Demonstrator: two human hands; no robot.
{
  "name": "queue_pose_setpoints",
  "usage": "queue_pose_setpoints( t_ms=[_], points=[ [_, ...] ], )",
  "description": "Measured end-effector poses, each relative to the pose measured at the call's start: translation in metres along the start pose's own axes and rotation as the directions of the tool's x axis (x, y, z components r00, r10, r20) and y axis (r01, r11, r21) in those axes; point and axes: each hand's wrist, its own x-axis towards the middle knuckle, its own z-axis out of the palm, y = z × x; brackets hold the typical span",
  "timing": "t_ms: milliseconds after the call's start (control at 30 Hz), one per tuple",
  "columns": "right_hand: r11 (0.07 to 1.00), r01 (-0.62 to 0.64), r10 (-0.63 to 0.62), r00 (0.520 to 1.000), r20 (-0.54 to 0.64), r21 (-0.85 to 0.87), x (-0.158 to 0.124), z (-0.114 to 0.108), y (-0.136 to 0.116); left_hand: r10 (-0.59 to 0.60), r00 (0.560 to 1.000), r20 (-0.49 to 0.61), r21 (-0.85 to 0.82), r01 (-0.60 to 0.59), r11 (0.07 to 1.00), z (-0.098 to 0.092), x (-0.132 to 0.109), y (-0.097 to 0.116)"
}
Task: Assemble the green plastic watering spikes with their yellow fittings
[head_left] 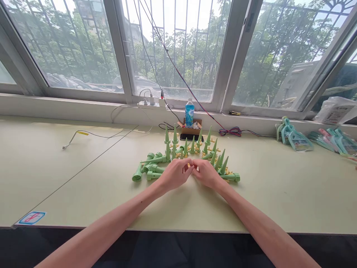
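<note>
Apparently for steadiness, a mostly hidden yellow fitting (pixel 189 166) is pinched between the fingers of the left hand (pixel 176 172) and right hand (pixel 205 172), while green conical spikes (pixel 208 138) are set within reach, lying around nine o'clock and standing from eleven to two.

Pale yellow-green desk (pixel 279 190) spans the full width, diagonal seam (pixel 75 176) on the left. White ledge (pixel 69 108) runs behind it. Above: sliding windows (pixel 83 48), grey frames (pixel 117 41). Metal bars (pixel 175 22) outside, leafy trees (pixel 301 48) beyond. Daylight through the glass, sky washed out white. Dark below the desk's front edge.
</note>
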Motion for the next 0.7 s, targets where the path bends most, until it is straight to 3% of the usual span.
queue_pose_setpoints(
  t_ms=[467,700],
  points=[
    [0.999,-0.016,0.015,1.0,-0.022,-0.033,0.0015,0.0023,0.006,-0.014,0.999,-0.029,0.02,0.014,1.0,0.0011,0.001,-0.0018],
    [0.999,0.016,-0.011,0.996,-0.088,0.051,0.002,0.0017,0.008,-0.052,0.994,-0.095,0.029,0.055,0.998,0.0019,0.0025,-0.0072]
  ],
)
